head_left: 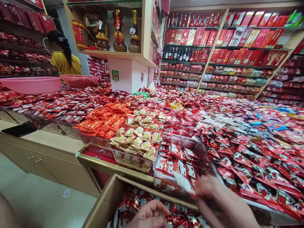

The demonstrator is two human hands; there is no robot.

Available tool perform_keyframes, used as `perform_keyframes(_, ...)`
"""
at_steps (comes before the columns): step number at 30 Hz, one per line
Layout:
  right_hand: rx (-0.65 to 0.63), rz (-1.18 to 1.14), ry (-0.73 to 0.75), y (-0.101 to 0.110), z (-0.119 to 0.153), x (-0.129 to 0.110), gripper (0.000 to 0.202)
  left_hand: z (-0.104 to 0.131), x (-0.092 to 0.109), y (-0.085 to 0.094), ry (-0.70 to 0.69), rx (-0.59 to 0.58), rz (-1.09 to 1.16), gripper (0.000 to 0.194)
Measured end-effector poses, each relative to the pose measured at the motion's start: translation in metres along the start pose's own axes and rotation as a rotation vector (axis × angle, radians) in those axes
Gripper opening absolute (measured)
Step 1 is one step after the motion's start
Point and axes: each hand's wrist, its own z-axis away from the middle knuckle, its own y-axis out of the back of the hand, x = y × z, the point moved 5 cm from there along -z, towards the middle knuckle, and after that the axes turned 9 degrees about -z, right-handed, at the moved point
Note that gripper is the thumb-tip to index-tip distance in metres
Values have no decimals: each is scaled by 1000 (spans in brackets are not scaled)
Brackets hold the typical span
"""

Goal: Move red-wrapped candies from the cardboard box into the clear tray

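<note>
My right hand (pixel 220 201), smeared by motion, is closed on a white and red candy packet (pixel 182 182). It is over the front of a clear plastic bin (pixel 204 148) that is partly filled with similar white and red packets (pixel 175 166). Lower down, my left hand (pixel 150 216) is above an open cardboard box (pixel 104 198) with its fingers curled. Whether anything is inside those fingers is hidden. Many shiny red and white packets (pixel 185 220) lie loose in the box. The box stands against the front of the counter, just below the bin.
Gold-wrapped sweets (pixel 142 134) and orange-red packets (pixel 106 120) are heaped left of the bin. Red and black packets (pixel 256 171) spread to the right. A black phone (pixel 19 129) lies on the left ledge. Behind are pink basins (pixel 33 85), a person in yellow (pixel 67 63) and stocked shelves.
</note>
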Motion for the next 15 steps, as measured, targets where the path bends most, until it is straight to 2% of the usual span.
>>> perform_keyframes(2, -61, 116, 29, 1, -33, 6, 9, 1, 2, 0, 1, 0, -89, 39)
perform_keyframes(4, -176, 276, 28, -8, -62, 18, 9, 2, 8, 2, 10, -17, -188, 39)
perform_keyframes(7, -319, 439, 48, -27, -87, 37, 9, 4, 26, 20, -1, -6, -269, 39)
perform_keyframes(10, -398, 490, 76, -43, -96, 48, 10, 11, 52, 56, -60, 56, -306, 31)
perform_keyframes(12, -460, 510, 88, -51, -96, 51, 11, 19, 69, 79, -146, 134, -423, 27)
perform_keyframes(15, -549, 507, 97, -60, -94, 54, 14, 31, 84, 98, -236, 241, -650, 25)
